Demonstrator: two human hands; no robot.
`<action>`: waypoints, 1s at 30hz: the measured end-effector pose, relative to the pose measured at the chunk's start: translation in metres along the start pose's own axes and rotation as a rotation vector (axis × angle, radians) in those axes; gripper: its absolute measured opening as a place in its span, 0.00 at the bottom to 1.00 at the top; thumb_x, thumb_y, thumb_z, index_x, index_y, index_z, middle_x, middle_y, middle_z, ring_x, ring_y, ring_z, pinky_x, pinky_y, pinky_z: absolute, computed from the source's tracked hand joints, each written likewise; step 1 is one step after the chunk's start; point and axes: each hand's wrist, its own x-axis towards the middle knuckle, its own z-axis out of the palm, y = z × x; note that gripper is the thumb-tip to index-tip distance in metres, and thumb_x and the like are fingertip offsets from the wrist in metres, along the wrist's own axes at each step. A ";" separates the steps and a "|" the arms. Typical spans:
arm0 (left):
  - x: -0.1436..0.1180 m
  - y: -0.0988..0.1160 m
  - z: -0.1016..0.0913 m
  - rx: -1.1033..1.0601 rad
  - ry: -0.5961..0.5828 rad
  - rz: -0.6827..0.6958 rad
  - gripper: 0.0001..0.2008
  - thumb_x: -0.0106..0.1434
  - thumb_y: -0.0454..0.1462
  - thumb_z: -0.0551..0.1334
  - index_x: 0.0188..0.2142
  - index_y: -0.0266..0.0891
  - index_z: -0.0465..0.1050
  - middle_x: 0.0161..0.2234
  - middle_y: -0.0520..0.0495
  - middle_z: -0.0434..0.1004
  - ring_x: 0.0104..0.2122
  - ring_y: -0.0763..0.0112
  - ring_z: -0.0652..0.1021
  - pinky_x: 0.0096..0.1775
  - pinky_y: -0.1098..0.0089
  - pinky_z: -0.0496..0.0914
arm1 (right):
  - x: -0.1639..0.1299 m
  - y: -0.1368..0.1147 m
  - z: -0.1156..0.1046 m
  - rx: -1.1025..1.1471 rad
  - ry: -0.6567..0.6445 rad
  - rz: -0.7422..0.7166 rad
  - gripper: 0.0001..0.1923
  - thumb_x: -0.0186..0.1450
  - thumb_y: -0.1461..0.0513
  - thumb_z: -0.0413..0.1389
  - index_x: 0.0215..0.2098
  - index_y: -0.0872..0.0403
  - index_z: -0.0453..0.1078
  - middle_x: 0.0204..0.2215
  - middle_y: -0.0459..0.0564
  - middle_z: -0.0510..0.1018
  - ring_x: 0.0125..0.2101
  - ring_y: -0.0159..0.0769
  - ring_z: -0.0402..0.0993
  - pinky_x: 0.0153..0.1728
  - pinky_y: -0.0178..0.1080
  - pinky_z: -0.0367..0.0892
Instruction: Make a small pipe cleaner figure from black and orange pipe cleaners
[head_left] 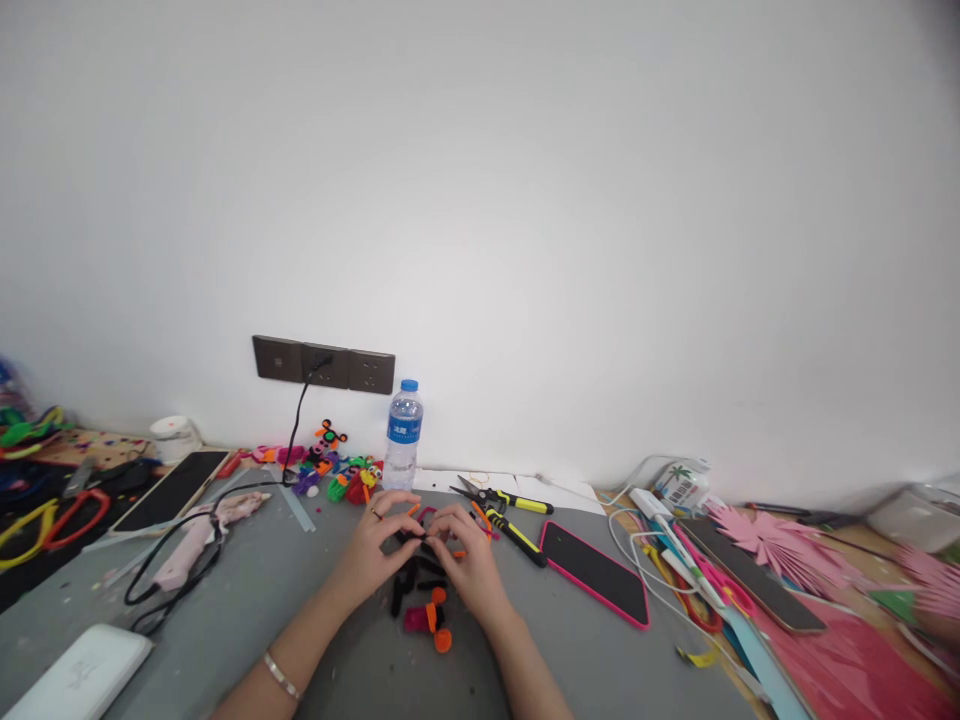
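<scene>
Nearest the camera, two bare forearms come up from the lower edge, the left one wearing a thin silver bracelet (280,676). Both hands meet over the grey counter (247,600): the left hand (375,545) and right hand (469,555) are curled, fingertips pinched on one small black fuzzy pipe-cleaner piece (420,543) held between them, just above the surface.

Right below the hands lie loose black pieces (406,582), one magenta scrap (414,619) and two orange bits (440,618).

Risks, as I judge them: the tiny piece could slip from the pinch and get lost among the scraps, and a wrist sweep could scatter those scraps. The yellow-handled snips (499,497) just beyond the right hand could nick a finger.

Counted: two yellow-handled cutters, one clear plastic water bottle with a blue cap (403,436) beyond the left hand, one pink-cased phone (595,571) to the right, one pale glue gun (202,530) to the left.
</scene>
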 end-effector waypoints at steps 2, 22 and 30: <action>0.000 0.001 0.000 -0.001 0.000 -0.012 0.08 0.60 0.30 0.61 0.39 0.44 0.73 0.48 0.44 0.72 0.50 0.60 0.72 0.53 0.57 0.68 | 0.000 -0.001 0.000 0.008 -0.003 0.001 0.05 0.65 0.68 0.54 0.33 0.52 0.69 0.35 0.49 0.72 0.34 0.35 0.69 0.35 0.36 0.66; 0.000 0.003 -0.001 0.013 -0.027 -0.021 0.07 0.61 0.30 0.61 0.35 0.44 0.74 0.49 0.45 0.71 0.52 0.59 0.71 0.54 0.55 0.67 | 0.002 0.001 0.000 -0.006 0.014 0.001 0.04 0.64 0.67 0.56 0.32 0.52 0.70 0.34 0.49 0.73 0.33 0.35 0.70 0.34 0.35 0.67; 0.002 0.005 -0.003 -0.024 -0.018 -0.069 0.11 0.60 0.31 0.62 0.43 0.43 0.70 0.48 0.43 0.72 0.51 0.59 0.72 0.52 0.55 0.68 | 0.002 0.000 0.000 0.013 0.011 0.002 0.04 0.65 0.65 0.55 0.32 0.52 0.70 0.34 0.50 0.73 0.32 0.36 0.69 0.33 0.37 0.68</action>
